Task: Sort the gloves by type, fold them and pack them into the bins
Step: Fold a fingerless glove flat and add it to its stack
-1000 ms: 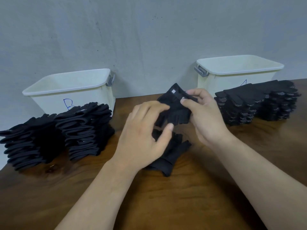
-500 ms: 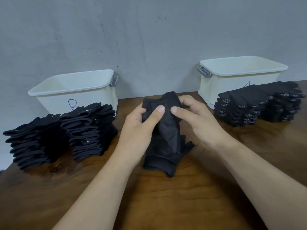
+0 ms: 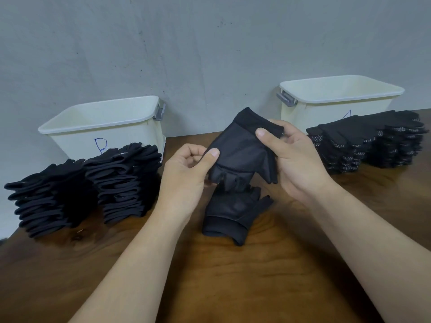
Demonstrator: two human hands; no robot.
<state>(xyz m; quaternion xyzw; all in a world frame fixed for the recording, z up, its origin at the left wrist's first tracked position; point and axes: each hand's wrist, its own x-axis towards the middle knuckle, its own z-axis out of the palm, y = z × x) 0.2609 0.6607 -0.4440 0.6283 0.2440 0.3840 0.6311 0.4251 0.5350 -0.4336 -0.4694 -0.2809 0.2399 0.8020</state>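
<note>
Two hands hold one black fingerless glove up over the middle of the wooden table. Left hand: thumb pressed on the glove's left edge, fingers curled in behind it, pinching the fabric. Right hand: thumb on the front near the cuff, fingers curled behind, gripping the upper right edge. Glove spread flat between them, cuff up and away, short finger stubs hanging down.

Second fingerless glove lies flat on the table just below the held one, cuff toward the person, stubs pointing away. The held glove's stubs overlap its far end in view; whether they touch, cannot tell.

Left side: tall double pile of plain black gloves on the table, in front of a cream bin with a blue B on its wall and a grey latch on its right end.

Right side: pile of black gloves with white grip dots, in front of a second cream bin; its blue mark is mostly hidden by the pile. Grey latch on its left end.

Both bins stand at the back against a grey wall. Insides not visible from this angle.
</note>
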